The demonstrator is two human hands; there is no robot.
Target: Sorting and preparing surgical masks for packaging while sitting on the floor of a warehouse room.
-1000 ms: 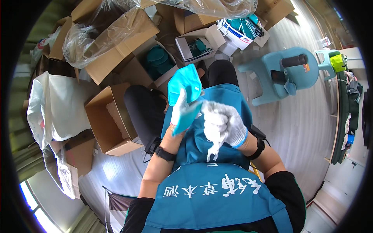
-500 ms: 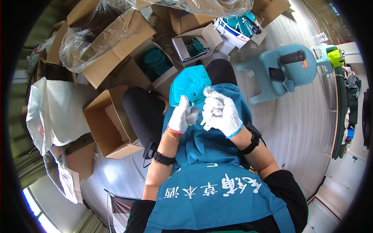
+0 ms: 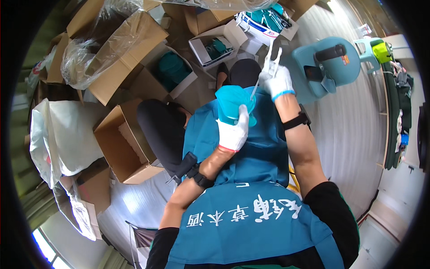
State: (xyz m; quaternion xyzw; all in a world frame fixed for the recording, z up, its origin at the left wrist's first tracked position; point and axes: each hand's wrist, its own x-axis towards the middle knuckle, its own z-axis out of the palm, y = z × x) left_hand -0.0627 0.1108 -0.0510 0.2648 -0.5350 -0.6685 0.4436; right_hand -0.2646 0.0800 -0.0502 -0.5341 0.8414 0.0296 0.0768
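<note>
Mask (image 3: pixel 230 99), teal and folded, sits in my left hand (image 3: pixel 234 133) in the head view, pinched with my white-gloved thumb lying on top and its body reaching out past my fingers. Layered edges show, but I cannot tell how many pieces I hold. My right hand (image 3: pixel 275 81), also gloved, is farther forward and to the right, closed around a bunch of white strips (image 3: pixel 271 60) that stick out beyond it. A thin white strap (image 3: pixel 254 92) runs taut from the mask's right side towards that hand; its end is hidden. Beneath my left hand lies my blue apron (image 3: pixel 264 139). To that hand's left is an open cardboard box (image 3: pixel 107 134); ahead and left, a carton (image 3: pixel 184 85) holds teal pieces, and straight ahead is a small white box (image 3: pixel 236 36) with more. Beyond my right hand, another box (image 3: pixel 253 30) is heaped with teal; to its right, a blue-grey stool (image 3: pixel 347 74) bears a dark bottle (image 3: pixel 330 53).
</note>
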